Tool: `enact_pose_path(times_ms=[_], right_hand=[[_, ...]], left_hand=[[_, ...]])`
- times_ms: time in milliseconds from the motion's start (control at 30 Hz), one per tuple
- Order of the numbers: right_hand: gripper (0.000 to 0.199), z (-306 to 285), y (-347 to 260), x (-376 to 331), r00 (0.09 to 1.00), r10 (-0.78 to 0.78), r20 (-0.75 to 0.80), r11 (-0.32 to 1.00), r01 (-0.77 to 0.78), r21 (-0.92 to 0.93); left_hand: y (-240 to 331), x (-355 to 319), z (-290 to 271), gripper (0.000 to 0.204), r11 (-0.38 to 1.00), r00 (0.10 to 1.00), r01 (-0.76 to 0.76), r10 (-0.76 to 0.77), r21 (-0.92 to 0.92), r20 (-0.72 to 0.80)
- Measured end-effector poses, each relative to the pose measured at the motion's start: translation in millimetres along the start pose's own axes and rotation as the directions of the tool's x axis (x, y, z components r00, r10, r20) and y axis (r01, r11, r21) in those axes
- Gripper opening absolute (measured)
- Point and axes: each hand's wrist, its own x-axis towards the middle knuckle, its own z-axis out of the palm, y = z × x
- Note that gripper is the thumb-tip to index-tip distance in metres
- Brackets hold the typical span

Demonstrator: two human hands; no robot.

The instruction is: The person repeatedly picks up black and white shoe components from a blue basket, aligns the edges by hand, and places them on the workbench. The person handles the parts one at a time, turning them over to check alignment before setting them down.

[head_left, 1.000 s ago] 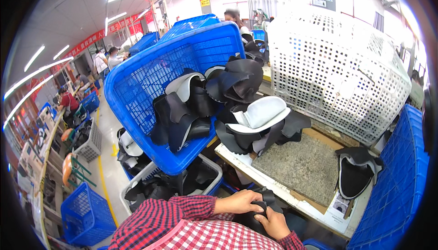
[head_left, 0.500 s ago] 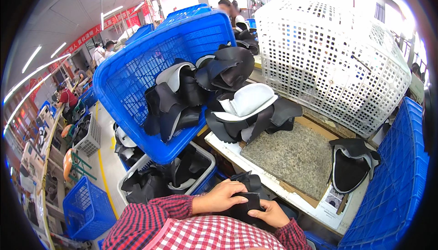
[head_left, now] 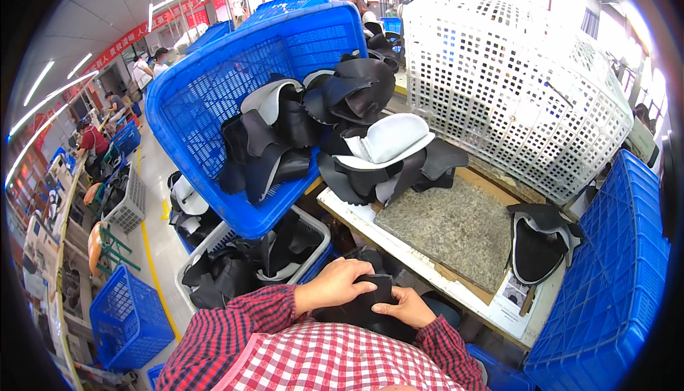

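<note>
Close to my body, a black leather shoe upper (head_left: 377, 291) is pinched between my two hands. My left hand (head_left: 332, 284) grips its left side, thumb along the top edge. Fingers and thumb of my right hand (head_left: 407, 307) close on its right side. The lower part of the upper is dark and partly hidden by my hands and the checked apron. Ahead, on the bench corner, lies a pile of black uppers (head_left: 406, 177) with a white padded lining (head_left: 399, 138) uppermost. One more black upper (head_left: 536, 255) with a pale edge rests at the bench's right.
A rough stone slab (head_left: 449, 223) lies on the white bench (head_left: 356, 214). The tilted blue basket (head_left: 167, 116) holds several uppers, above a pale basket (head_left: 324, 240) of more. A white crate (head_left: 513, 91) stands behind; a blue crate (head_left: 613, 270) borders the right. People work farther off.
Both hands, still holding the shoe upper, have shifted slightly up and left. The upper's top edge now stands more upright between them. The whole view has tilted a little.
</note>
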Motion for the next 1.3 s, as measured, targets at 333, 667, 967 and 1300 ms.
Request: enact_pose_path(times_ms=[333,667,967,1300], right_hand=[[0.041,33.8,-20.2,23.7,0.986,-0.164,-0.041,0.764,0.100,-0.637],[0.041,-32.2,-116.2,125.1,0.807,0.225,0.546,0.411,0.429,-0.804],[0.041,-82.7,-196.8,126.1,0.507,-0.391,0.768,0.578,0.785,-0.223],[0.026,-147.8,-266.6,75.7,-0.071,-0.738,0.671,0.307,0.850,0.428]], left_hand=[[-36.1,-12.1,-15.7,0.038,0.936,0.959,0.246,-0.197,-0.253,0.204],[-63.1,7.0,-22.6,0.037,0.855,0.931,0.364,-0.317,-0.371,0.182],[-86.7,37.8,-14.5,0.033,0.897,0.944,0.328,-0.300,-0.296,0.136],[-75.0,65.9,7.7,0.033,0.921,0.923,0.361,-0.331,-0.146,0.194]])
